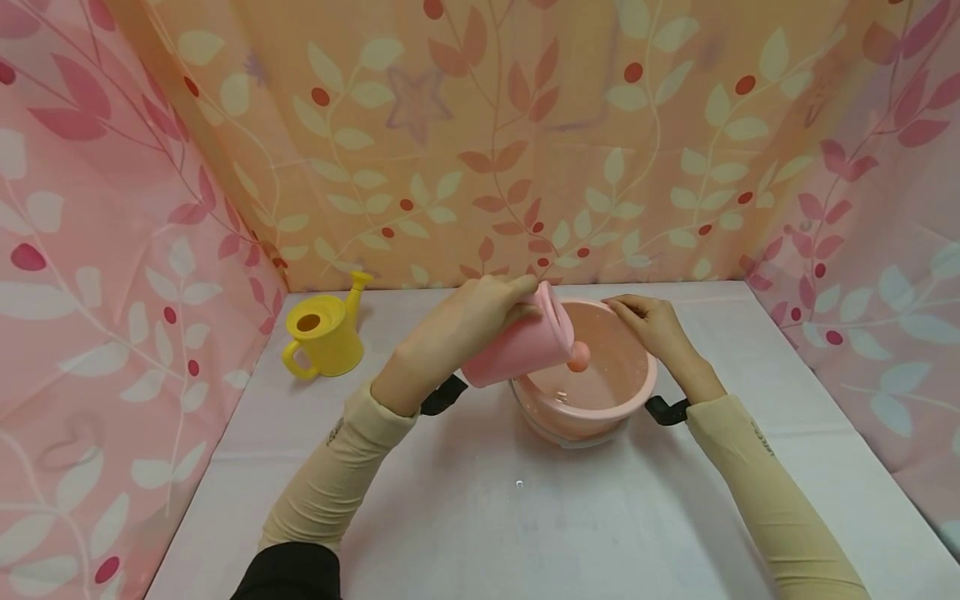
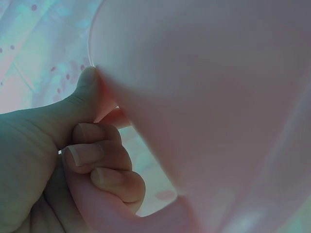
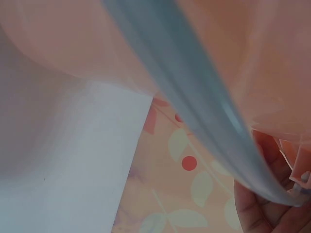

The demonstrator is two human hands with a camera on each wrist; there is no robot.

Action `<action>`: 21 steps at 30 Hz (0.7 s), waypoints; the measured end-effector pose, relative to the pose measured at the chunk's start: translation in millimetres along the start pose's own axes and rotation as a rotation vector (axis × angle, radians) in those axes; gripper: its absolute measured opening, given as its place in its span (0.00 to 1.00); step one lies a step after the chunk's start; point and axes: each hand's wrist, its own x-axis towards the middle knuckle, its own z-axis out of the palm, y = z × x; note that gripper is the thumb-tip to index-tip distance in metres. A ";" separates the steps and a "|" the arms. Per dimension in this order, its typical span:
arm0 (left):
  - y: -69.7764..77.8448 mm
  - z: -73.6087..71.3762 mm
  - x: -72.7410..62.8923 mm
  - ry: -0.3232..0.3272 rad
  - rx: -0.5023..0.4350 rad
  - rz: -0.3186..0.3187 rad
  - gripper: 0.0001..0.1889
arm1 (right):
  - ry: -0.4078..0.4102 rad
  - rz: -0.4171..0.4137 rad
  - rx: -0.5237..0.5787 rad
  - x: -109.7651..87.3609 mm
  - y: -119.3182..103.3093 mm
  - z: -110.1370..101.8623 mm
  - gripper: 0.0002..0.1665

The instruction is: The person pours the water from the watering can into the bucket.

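My left hand grips the handle of a pink watering can, fingers curled round it and thumb against the can's edge. The can is tilted to the right, and its round orange-pink sprinkler head hangs over the opening of a pink bucket. At the bucket's far right rim, my right hand holds on with thumb and fingers. Shiny spots show low inside the bucket. Its pale grey carrying handle hangs down along the outside. The right fingertips are partly hidden.
A yellow watering can stands upright at the table's back left, spout pointing back right. The white tabletop has a small shiny spot in front of the bucket. Patterned cloth walls enclose the back and both sides.
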 end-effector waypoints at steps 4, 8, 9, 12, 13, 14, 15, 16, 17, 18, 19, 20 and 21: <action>-0.6 0.3 -0.2 0.012 -0.023 -0.015 0.06 | 0.000 -0.004 0.003 -0.2 0.6 0.3 0.17; -1.8 0.8 -0.9 0.028 -0.038 -0.005 0.07 | 0.006 0.002 -0.003 -0.1 0.6 0.7 0.16; -2.0 0.7 -1.1 0.030 -0.045 -0.002 0.07 | 0.007 0.006 -0.004 0.0 0.6 0.8 0.16; -2.8 0.9 -1.3 0.036 -0.054 -0.002 0.08 | 0.010 0.006 -0.008 -0.1 0.7 1.0 0.16; -3.0 1.1 -1.3 0.038 -0.059 -0.004 0.08 | 0.011 0.006 -0.009 -0.1 0.7 1.1 0.16; -3.2 1.1 -1.5 0.037 -0.056 -0.006 0.08 | 0.011 0.001 -0.009 -0.2 0.8 1.1 0.17; -3.5 1.2 -1.4 0.040 -0.057 -0.009 0.08 | 0.012 -0.001 -0.008 -0.2 1.1 1.2 0.17; -3.9 1.4 -1.5 0.041 -0.055 -0.009 0.08 | 0.011 -0.004 -0.006 -0.4 1.0 1.2 0.17; -4.4 1.6 -1.5 0.042 -0.051 -0.008 0.08 | 0.011 -0.005 -0.002 -0.4 1.0 1.3 0.17; -4.9 1.7 -1.5 0.044 -0.051 -0.009 0.08 | 0.011 -0.004 0.000 -0.4 1.0 1.3 0.17; -5.4 1.8 -1.5 0.046 -0.052 -0.010 0.08 | 0.011 -0.003 0.004 -0.5 0.8 1.4 0.17; -5.8 1.7 -1.7 0.047 -0.052 -0.015 0.08 | 0.011 -0.003 0.007 -0.5 0.9 1.4 0.17; -6.4 1.8 -1.8 0.049 -0.054 -0.019 0.08 | 0.010 -0.001 0.008 -0.5 0.9 1.4 0.17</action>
